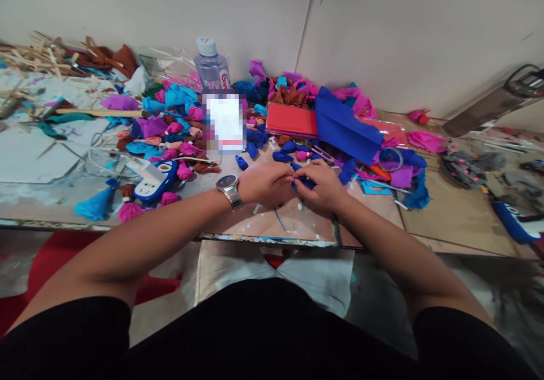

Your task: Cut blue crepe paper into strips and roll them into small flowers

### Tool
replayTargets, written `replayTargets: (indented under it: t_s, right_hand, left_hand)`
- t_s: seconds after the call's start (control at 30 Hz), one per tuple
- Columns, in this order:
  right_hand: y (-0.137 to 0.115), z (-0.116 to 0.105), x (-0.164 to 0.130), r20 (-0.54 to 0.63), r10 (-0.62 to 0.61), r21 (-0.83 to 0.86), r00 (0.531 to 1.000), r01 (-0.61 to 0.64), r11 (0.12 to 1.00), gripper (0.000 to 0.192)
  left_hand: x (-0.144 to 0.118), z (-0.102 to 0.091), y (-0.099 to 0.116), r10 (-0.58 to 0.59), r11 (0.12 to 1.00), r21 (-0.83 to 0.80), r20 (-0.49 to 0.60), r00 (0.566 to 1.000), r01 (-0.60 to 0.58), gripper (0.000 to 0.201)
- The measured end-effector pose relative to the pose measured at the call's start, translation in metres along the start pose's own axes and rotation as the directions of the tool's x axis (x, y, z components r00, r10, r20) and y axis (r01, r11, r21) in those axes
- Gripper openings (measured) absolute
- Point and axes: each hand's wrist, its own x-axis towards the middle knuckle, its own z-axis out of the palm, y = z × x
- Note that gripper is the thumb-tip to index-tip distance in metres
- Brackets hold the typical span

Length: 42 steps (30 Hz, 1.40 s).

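My left hand and my right hand meet at the middle of the worktable, fingers pinched together on a small piece of dark blue crepe paper. A silver wristwatch is on my left wrist. Just beyond the hands lie small blue and pink paper buds. How the paper is folded between the fingers is hidden.
Piles of crumpled pink, cyan, purple and brown paper cover the table's back. A water bottle, a red paper pack, a blue sheet, a tape roll and a blue-white power strip lie around. Wooden sticks sit far left.
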Motion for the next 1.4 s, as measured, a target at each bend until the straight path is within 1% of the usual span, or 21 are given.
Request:
replayTargets:
  t_s: [0.07, 0.13, 0.27, 0.4, 0.5, 0.57, 0.63, 0.67, 0.7, 0.73, 0.8, 0.83, 0.87, 0.93, 1.0, 1.2, 1.33, 1.4]
  right_hand:
    - [-0.0011, -0.0003, 0.0001, -0.004, 0.023, 0.006, 1.0, -0.023, 1.0, 0.01]
    - [-0.0016, -0.001, 0.0001, -0.018, 0.038, -0.001, 0.999, -0.038, 0.999, 0.012]
    - [-0.0003, -0.0016, -0.0004, -0.046, 0.043, -0.018, 0.998, -0.044, 0.999, 0.016]
    - [0.0022, 0.0003, -0.0006, -0.039, 0.041, -0.036, 0.998, -0.043, 0.998, 0.015]
    - [0.0037, 0.002, 0.0001, -0.032, 0.038, -0.04, 0.999, -0.039, 0.998, 0.014]
    - [0.0043, 0.0026, 0.0007, -0.008, 0.033, -0.038, 0.999, -0.034, 0.999, 0.014]
    - [0.0045, 0.0026, 0.0011, 0.015, 0.029, -0.04, 0.999, -0.028, 0.999, 0.014]
    - [0.0045, 0.0023, 0.0012, 0.025, 0.024, -0.044, 0.999, -0.023, 0.999, 0.014]
    - [0.0044, 0.002, 0.0013, 0.031, 0.017, -0.048, 0.999, -0.016, 0.999, 0.014]
    - [0.0044, 0.0016, 0.0013, 0.035, 0.007, -0.054, 0.999, -0.005, 0.999, 0.014]
    - [0.0041, 0.0009, 0.0013, 0.044, -0.016, -0.064, 0.999, 0.018, 0.998, 0.014]
    - [0.004, 0.0005, 0.0012, 0.05, -0.023, -0.068, 0.998, 0.026, 0.997, 0.015]
    - [0.0038, 0.0003, 0.0012, 0.055, -0.027, -0.069, 0.998, 0.031, 0.997, 0.015]
    - [0.0031, -0.0001, 0.0011, 0.063, -0.023, -0.067, 0.998, 0.027, 0.997, 0.016]
    - [0.0023, -0.0003, 0.0008, 0.064, -0.013, -0.063, 0.998, 0.017, 0.998, 0.016]
    - [0.0006, -0.001, -0.0003, 0.03, -0.002, -0.01, 1.0, 0.002, 1.0, 0.015]
    - [0.0003, -0.0025, 0.0, 0.032, 0.011, -0.004, 0.999, -0.011, 1.0, 0.015]
    - [0.0003, -0.0029, 0.0005, 0.037, 0.024, -0.004, 0.999, -0.024, 1.0, 0.017]
  left_hand:
    - [-0.0012, -0.0007, 0.0006, 0.065, 0.995, 0.077, -0.02, 0.998, -0.063, 0.036]
    - [-0.0017, -0.0008, 0.0003, 0.079, 0.992, 0.1, -0.024, 0.997, -0.076, 0.035]
    - [-0.0011, -0.0003, -0.0011, 0.077, 0.992, 0.102, -0.02, 0.997, -0.074, 0.031]
    - [-0.0008, -0.0005, -0.0015, 0.062, 0.989, 0.134, -0.003, 0.998, -0.061, 0.032]
    - [-0.0009, -0.0009, -0.0005, 0.038, 0.988, 0.153, -0.017, 0.999, -0.035, 0.032]
    - [-0.0007, -0.0004, 0.0002, -0.001, 0.997, 0.082, -0.014, 1.0, 0.002, 0.035]
    - [-0.0001, 0.001, 0.0003, -0.08, 0.99, -0.115, 0.039, 0.996, 0.084, 0.047]
    - [0.0003, 0.0019, 0.0001, -0.13, 0.956, -0.252, 0.099, 0.987, 0.152, 0.055]
    - [0.0008, 0.0028, -0.0002, -0.18, 0.893, -0.383, 0.176, 0.968, 0.236, 0.062]
    - [0.0014, 0.0035, -0.0006, -0.222, 0.812, -0.485, 0.26, 0.94, 0.326, 0.067]
    - [0.0023, 0.0042, -0.0009, -0.283, 0.662, -0.585, 0.384, 0.879, 0.469, 0.066]
    - [0.0027, 0.004, -0.0008, -0.304, 0.609, -0.608, 0.415, 0.858, 0.51, 0.062]
    - [0.003, 0.0036, -0.0006, -0.318, 0.574, -0.624, 0.427, 0.846, 0.53, 0.058]
    - [0.0032, 0.0025, 0.0, -0.327, 0.541, -0.648, 0.424, 0.844, 0.536, 0.052]
    - [0.0031, 0.0015, 0.0004, -0.318, 0.549, -0.652, 0.415, 0.852, 0.523, 0.05]
    - [0.004, 0.0003, 0.0018, -0.246, 0.704, -0.599, 0.299, 0.922, 0.382, 0.049]
    - [0.0057, -0.0005, 0.0013, -0.206, 0.77, -0.564, 0.223, 0.953, 0.298, 0.045]
    - [0.0061, -0.0005, 0.0, -0.19, 0.79, -0.548, 0.206, 0.96, 0.274, 0.042]
